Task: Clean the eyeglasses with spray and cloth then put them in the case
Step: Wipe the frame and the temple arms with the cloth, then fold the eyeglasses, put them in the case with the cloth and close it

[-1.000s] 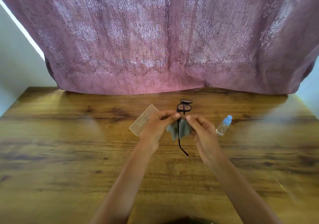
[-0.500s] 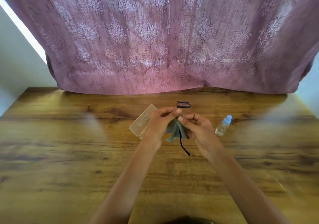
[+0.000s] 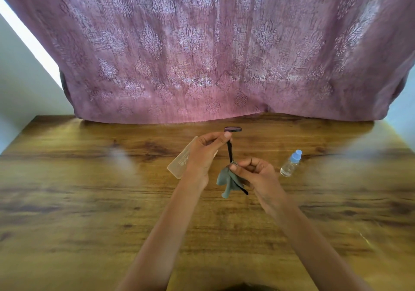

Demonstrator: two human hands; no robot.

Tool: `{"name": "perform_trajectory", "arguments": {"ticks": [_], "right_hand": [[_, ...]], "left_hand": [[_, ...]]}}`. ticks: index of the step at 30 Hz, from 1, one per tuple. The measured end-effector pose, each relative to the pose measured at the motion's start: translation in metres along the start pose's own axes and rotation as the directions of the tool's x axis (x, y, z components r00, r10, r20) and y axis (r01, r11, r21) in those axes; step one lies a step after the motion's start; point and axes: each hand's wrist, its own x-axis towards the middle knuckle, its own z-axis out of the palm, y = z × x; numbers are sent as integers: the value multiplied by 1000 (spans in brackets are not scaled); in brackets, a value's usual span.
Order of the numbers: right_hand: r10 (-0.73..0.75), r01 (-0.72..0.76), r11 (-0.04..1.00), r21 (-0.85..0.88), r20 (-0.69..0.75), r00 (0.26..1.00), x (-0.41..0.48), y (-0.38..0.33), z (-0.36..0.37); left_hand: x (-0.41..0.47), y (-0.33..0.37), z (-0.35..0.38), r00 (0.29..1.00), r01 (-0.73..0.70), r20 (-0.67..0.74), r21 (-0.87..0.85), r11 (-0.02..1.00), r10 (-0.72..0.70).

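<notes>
A left hand (image 3: 203,153) pinched black eyeglasses (image 3: 230,143) above the table (image 3: 89,201) as the right hand (image 3: 256,174) squeezed a grey cloth (image 3: 225,181) along one temple arm, where hard pulling risked bending the hinge.

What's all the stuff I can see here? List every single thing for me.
Eyeglasses: one, black frame, held up over the middle of the table between both hands.
Cloth: one, grey-green, bunched around the near arm of the eyeglasses.
Case: one, clear yellowish, flat on the table, partly behind the left hand.
Spray bottle: one, clear with a light blue cap, lying on the table right of the hands.
Table: one, brown wood.
Curtain: one, pink patterned, behind the table's far edge.
Left hand: pinching the eyeglasses near the front.
Right hand: pinching the cloth onto the eyeglasses' arm.
</notes>
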Motion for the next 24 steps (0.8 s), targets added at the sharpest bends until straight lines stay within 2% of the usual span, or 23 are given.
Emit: {"name": "perform_trajectory", "arguments": {"ticks": [7, 16, 20, 24], "right_hand": [[-4, 5, 995, -96, 8, 1000, -3, 13, -6], [17, -18, 994, -108, -9, 1000, 0, 26, -18], [67, -96, 964, -248, -123, 990, -2, 36, -32], [-25, -82, 926, -369, -274, 961, 5, 31, -40]], "left_hand": [[5, 9, -3, 999, -33, -29, 16, 999, 34], [5, 17, -6, 997, -29, -75, 48, 998, 32], [8, 22, -12, 989, -71, -129, 47, 996, 77], [7, 24, -19, 984, -149, -80, 137, 979, 160]]}}
